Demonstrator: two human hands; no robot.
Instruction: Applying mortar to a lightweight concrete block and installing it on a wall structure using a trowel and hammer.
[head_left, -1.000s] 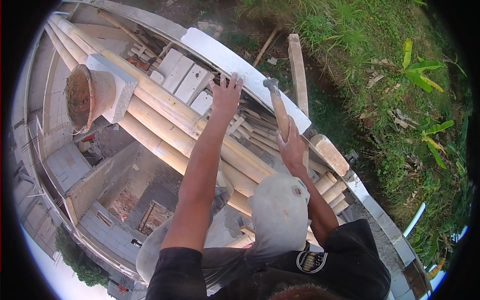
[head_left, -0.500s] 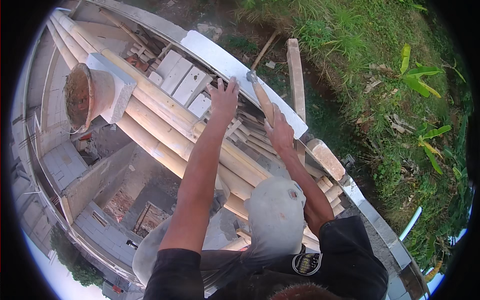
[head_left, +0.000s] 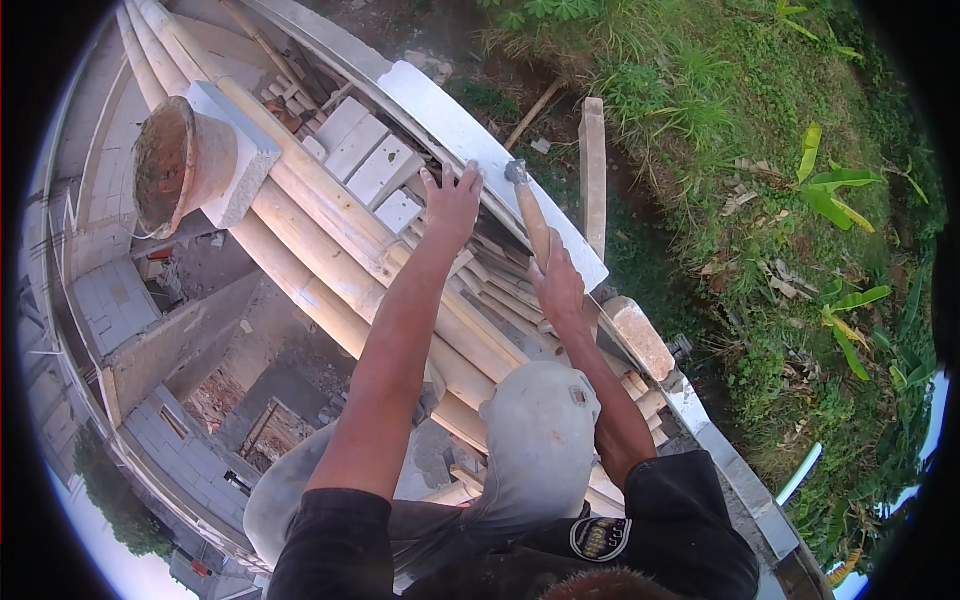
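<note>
A long white block [head_left: 440, 105] lies along the top of the wall, its length running from upper left to lower right. My right hand [head_left: 560, 285] is wrapped round the wooden handle of a hammer [head_left: 536, 222]. The grey metal head is over the block's upper face; whether it touches cannot be made out. My left hand [head_left: 455, 205] is open, fingers spread, with its fingertips at the block's near edge. Beyond the right hand, a rough pale brick-like block [head_left: 640, 338] sits on the same wall past the white block's end.
Thick bamboo poles [head_left: 330, 210] run diagonally beneath me. A mortar-stained bucket [head_left: 180, 165] stands beside a white block [head_left: 245, 165] on them. Several white blocks [head_left: 370, 160] are stacked inside the wall. An upright post [head_left: 593, 170] stands outside it, before a grassy slope [head_left: 740, 150].
The hammer head has shifted slightly right and down relative to the block. My left hand stays at the block's edge. The whole view has tilted a little.
</note>
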